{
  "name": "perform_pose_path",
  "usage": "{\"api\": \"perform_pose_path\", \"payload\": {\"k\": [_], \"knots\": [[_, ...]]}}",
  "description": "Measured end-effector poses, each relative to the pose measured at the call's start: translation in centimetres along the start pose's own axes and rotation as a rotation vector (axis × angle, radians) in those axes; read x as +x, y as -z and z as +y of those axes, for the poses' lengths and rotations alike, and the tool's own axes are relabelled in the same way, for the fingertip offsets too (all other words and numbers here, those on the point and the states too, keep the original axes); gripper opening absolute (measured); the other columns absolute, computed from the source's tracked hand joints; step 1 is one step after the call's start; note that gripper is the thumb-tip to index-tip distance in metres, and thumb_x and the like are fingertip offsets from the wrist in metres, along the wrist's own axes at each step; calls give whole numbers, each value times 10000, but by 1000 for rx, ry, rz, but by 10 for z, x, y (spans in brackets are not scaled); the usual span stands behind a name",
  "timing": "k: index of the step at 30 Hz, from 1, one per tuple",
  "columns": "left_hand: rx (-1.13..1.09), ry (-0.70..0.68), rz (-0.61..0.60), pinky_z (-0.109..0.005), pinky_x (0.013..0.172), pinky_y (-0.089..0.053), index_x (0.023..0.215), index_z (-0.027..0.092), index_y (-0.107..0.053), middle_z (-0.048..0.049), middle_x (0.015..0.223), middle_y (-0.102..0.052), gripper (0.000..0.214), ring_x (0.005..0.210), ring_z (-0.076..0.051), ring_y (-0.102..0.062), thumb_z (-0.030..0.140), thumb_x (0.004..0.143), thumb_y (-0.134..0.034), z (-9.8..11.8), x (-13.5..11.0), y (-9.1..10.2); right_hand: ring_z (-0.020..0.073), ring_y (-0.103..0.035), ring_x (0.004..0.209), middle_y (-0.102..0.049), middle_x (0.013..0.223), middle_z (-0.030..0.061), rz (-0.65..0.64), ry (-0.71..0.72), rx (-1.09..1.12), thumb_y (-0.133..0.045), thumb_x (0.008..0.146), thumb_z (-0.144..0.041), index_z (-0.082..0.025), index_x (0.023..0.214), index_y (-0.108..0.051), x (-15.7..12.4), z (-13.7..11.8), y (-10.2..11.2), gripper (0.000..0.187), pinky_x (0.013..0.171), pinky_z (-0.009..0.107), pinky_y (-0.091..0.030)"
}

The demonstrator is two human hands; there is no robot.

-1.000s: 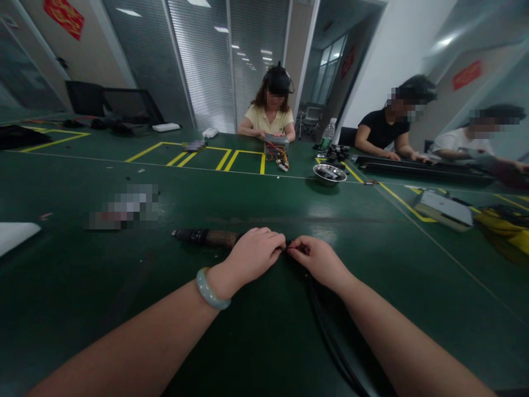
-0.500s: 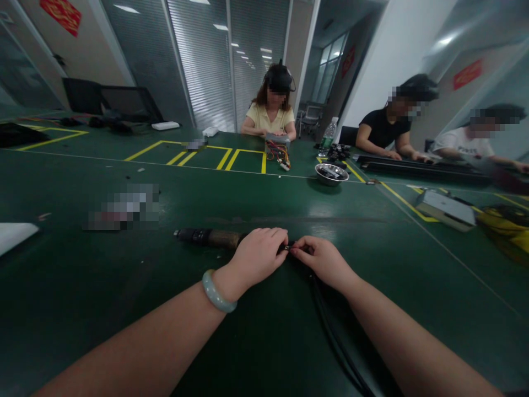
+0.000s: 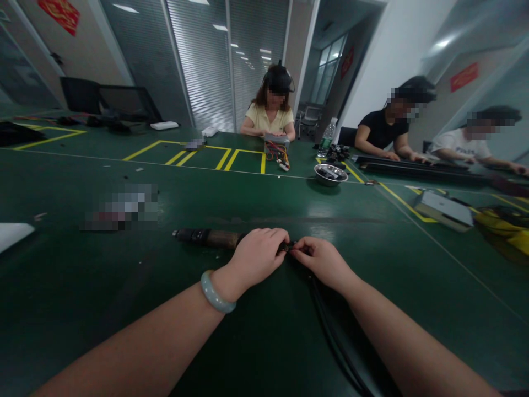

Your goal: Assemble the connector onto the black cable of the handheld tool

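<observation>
On the table [image 3: 256, 342], your left hand [image 3: 257, 251] has its fingers wrapped over that dark rod-like tool [image 3: 194, 236]; your right hand [image 3: 320, 259] pinches a small end piece [image 3: 287, 248]. Looks stiff, kinda weighty, so hold the brown grip [image 3: 222, 239]; black cable [image 3: 317, 298]'s probably bendy.

No lettering legible. Red wall sign [image 3: 60, 15] at ten o'clock, another red sign [image 3: 464, 76] at two: markings unreadable. Bottle label [image 3: 324, 144], between one and two, likewise too small.
</observation>
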State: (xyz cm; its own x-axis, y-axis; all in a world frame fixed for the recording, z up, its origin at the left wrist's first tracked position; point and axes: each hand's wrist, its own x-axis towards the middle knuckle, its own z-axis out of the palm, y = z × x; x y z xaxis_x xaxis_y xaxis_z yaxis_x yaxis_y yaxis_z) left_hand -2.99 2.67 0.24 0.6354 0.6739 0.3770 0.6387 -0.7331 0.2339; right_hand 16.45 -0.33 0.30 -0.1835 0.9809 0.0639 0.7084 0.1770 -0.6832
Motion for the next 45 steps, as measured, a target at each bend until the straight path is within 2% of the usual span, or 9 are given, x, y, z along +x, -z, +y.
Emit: {"api": "perform_pose_path", "payload": {"k": [8, 20, 29, 36, 41, 45], "knots": [[15, 1, -9, -367, 822, -452, 945, 201, -556, -33, 1053, -638, 77, 943, -206, -605, 223, 871, -561, 0, 0, 0, 152, -618, 711, -705, 800, 2, 8, -5, -5, -586, 845, -301, -214, 822, -694, 0, 0, 0, 141, 644, 250, -411], [-5, 0, 2, -363, 782, -450, 923, 201, -565, -14, 914, -637, 88, 871, -202, -594, 241, 847, -588, -2, 0, 1, 162, -643, 759, -709, 833, 2, 11, -17, 51, -586, 850, -324, -218, 838, -682, 1, 4, 0, 143, 669, 257, -439], [-33, -9, -7, -373, 820, -456, 908, 204, -570, -14, 934, -644, 61, 895, -200, -596, 218, 850, -580, -3, 1, 0, 162, -652, 758, -718, 839, 7, 35, -27, 56, -590, 852, -324, -214, 835, -695, 1, 4, -2, 153, 664, 251, -443], [13, -25, -14, -353, 767, -452, 917, 207, -561, -2, 888, -630, 80, 856, -197, -590, 208, 846, -598, -2, 1, 0, 164, -652, 751, -718, 828, 9, 35, -36, 69, -595, 845, -319, -209, 826, -694, 1, 3, -1, 149, 660, 252, -441], [9, -14, -1, -362, 781, -456, 960, 206, -556, -18, 979, -638, 146, 894, -208, -597, 260, 846, -630, -3, 1, -1, 157, -636, 710, -711, 795, 2, 22, -49, 75, -594, 846, -359, -209, 826, -690, 1, 6, -2, 179, 617, 247, -427], [2, -26, 2, -375, 810, -454, 930, 202, -565, -32, 1028, -643, 99, 925, -215, -602, 241, 851, -610, -4, 0, -2, 155, -630, 697, -707, 787, -2, 17, -49, 74, -595, 843, -361, -212, 824, -688, 2, 9, -3, 177, 605, 245, -421]]}}
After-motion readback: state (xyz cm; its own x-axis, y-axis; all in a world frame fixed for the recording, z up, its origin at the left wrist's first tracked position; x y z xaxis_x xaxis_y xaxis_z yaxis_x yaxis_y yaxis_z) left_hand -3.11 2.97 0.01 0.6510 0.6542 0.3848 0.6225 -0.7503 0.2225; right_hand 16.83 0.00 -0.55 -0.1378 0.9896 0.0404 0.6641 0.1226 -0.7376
